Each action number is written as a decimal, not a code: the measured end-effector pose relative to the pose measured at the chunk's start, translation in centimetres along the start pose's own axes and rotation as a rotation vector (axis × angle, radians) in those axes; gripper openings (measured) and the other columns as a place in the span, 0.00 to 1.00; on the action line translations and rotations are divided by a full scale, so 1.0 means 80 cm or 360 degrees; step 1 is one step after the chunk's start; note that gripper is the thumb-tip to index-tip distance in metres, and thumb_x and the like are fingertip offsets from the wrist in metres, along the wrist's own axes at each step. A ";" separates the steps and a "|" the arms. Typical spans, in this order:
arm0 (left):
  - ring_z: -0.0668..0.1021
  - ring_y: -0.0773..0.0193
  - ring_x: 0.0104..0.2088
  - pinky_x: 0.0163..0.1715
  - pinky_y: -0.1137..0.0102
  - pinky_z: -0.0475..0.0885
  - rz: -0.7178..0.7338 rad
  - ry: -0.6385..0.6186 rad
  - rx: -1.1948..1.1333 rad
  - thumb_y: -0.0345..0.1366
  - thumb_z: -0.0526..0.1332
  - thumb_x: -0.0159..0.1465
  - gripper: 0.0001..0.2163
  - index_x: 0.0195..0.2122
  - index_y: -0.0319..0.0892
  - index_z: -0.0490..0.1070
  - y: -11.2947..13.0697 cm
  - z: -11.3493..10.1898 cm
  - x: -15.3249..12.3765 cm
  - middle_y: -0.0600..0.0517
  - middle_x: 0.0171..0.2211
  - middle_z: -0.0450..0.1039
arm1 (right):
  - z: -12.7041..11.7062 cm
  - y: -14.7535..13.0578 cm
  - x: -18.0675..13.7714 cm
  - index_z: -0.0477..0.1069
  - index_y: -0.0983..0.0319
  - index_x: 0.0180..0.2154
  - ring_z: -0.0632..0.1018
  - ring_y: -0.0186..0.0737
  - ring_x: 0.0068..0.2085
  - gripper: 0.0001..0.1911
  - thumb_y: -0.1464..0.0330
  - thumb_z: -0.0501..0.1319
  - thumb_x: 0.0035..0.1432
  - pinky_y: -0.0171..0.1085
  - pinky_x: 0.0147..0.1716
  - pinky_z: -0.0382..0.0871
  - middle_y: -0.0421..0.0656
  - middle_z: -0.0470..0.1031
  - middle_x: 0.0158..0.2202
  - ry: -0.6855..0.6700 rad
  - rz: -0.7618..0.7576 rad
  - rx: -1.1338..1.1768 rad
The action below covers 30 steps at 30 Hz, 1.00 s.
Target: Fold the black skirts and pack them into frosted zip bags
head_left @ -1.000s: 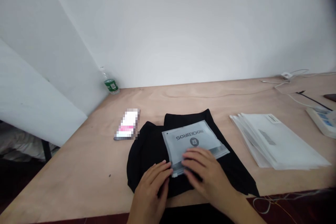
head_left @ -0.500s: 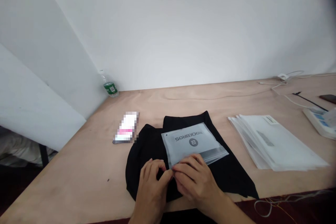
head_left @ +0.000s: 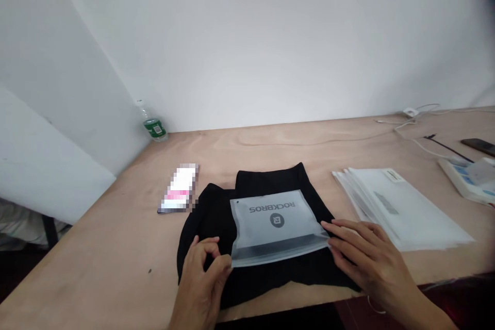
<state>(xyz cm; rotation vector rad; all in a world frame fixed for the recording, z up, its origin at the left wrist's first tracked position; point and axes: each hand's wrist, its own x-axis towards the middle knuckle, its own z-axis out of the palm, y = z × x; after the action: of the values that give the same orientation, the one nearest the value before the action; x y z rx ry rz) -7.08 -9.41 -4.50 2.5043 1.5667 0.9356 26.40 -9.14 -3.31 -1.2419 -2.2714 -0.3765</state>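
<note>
A frosted zip bag [head_left: 270,221] printed "ROCKBROS", upside down from my side, lies over a black folded garment [head_left: 266,178] on the table. Its zip edge faces me. My left hand [head_left: 203,273] pinches the near left corner of the bag between thumb and finger. At the near right corner, my right hand [head_left: 367,252] holds the edge with thumb and fingertips. Between both hands the zip edge is stretched fairly straight. Through the film a pale sheet shows inside the bag.
To the right lies a stack of frosted bags [head_left: 410,206]. A phone with a blurred screen [head_left: 180,188] is at left, a green-labelled bottle [head_left: 154,126] in the back corner. A white power strip [head_left: 467,180], cables and a dark phone [head_left: 479,145] are at far right.
My right hand has moved right from beside my left hand, along the zip edge to the bag's other corner. The bag has turned slightly, its near edge now straighter. My view has shifted a little.
</note>
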 end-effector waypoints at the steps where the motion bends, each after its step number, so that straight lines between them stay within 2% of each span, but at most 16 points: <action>1: 0.69 0.56 0.46 0.52 0.44 0.59 -0.0008 -0.0053 0.0019 0.30 0.53 0.60 0.05 0.33 0.47 0.65 -0.001 -0.006 -0.001 0.52 0.33 0.60 | -0.003 0.002 -0.003 0.72 0.56 0.37 0.73 0.43 0.47 0.09 0.74 0.59 0.54 0.44 0.40 0.65 0.39 0.74 0.47 -0.0049 0.0023 0.0000; 3: 0.68 0.53 0.50 0.50 0.45 0.63 -0.0022 -0.0143 0.0061 0.33 0.54 0.60 0.05 0.36 0.48 0.66 0.004 -0.019 0.001 0.51 0.36 0.63 | -0.008 0.001 -0.003 0.71 0.55 0.39 0.73 0.44 0.48 0.09 0.70 0.59 0.54 0.44 0.40 0.67 0.40 0.72 0.50 -0.0159 0.0064 0.0038; 6: 0.61 0.49 0.58 0.49 0.50 0.66 -0.0031 -0.0184 0.0102 0.38 0.55 0.60 0.13 0.47 0.48 0.64 0.031 -0.029 0.020 0.47 0.49 0.62 | -0.008 -0.013 0.017 0.66 0.56 0.50 0.67 0.46 0.54 0.19 0.63 0.59 0.55 0.47 0.46 0.67 0.44 0.64 0.57 -0.0256 0.0139 0.0154; 8: 0.55 0.51 0.61 0.52 0.51 0.63 -0.0018 -0.0144 0.0160 0.37 0.51 0.63 0.17 0.54 0.48 0.59 0.056 -0.017 0.041 0.47 0.58 0.56 | 0.003 -0.029 0.041 0.60 0.59 0.56 0.63 0.45 0.58 0.25 0.61 0.55 0.57 0.47 0.52 0.63 0.45 0.59 0.60 -0.0265 0.0214 0.0216; 10: 0.52 0.52 0.62 0.54 0.53 0.61 0.0037 -0.0203 0.0230 0.38 0.48 0.65 0.20 0.59 0.44 0.53 0.077 0.008 0.064 0.45 0.61 0.53 | 0.022 -0.045 0.066 0.55 0.61 0.59 0.58 0.44 0.60 0.26 0.61 0.51 0.60 0.47 0.55 0.59 0.45 0.55 0.62 -0.0343 0.0258 0.0249; 12: 0.52 0.52 0.62 0.56 0.54 0.60 0.0011 -0.0289 0.0273 0.41 0.46 0.66 0.22 0.60 0.39 0.52 0.088 0.036 0.083 0.44 0.62 0.52 | 0.043 -0.056 0.085 0.51 0.61 0.60 0.54 0.44 0.62 0.27 0.62 0.48 0.61 0.49 0.56 0.56 0.43 0.50 0.63 -0.0478 0.0270 0.0257; 15: 0.51 0.50 0.62 0.57 0.53 0.57 -0.0071 -0.0387 0.0283 0.51 0.45 0.64 0.29 0.60 0.36 0.52 0.086 0.061 0.097 0.42 0.62 0.51 | 0.066 -0.061 0.097 0.48 0.59 0.62 0.51 0.46 0.63 0.28 0.59 0.44 0.62 0.54 0.57 0.52 0.42 0.47 0.63 -0.0629 0.0301 0.0225; 18: 0.52 0.50 0.62 0.57 0.53 0.56 -0.0105 -0.0445 0.0254 0.57 0.45 0.61 0.34 0.61 0.35 0.51 0.077 0.065 0.096 0.42 0.62 0.50 | 0.072 -0.059 0.095 0.46 0.59 0.62 0.49 0.48 0.63 0.30 0.54 0.42 0.62 0.56 0.57 0.48 0.42 0.46 0.64 -0.0679 0.0347 0.0186; 30: 0.52 0.49 0.62 0.56 0.50 0.55 -0.0093 -0.0441 0.0182 0.56 0.48 0.60 0.35 0.62 0.37 0.49 0.065 0.070 0.090 0.42 0.63 0.49 | 0.078 -0.056 0.088 0.46 0.58 0.62 0.49 0.50 0.63 0.30 0.54 0.44 0.62 0.57 0.56 0.48 0.45 0.47 0.63 -0.0633 0.0295 0.0202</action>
<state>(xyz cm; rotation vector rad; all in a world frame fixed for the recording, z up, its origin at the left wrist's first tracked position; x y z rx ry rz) 2.19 -4.44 -3.95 2.5121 1.6326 0.4780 17.63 -3.75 -4.48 -1.5542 -2.4257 0.0919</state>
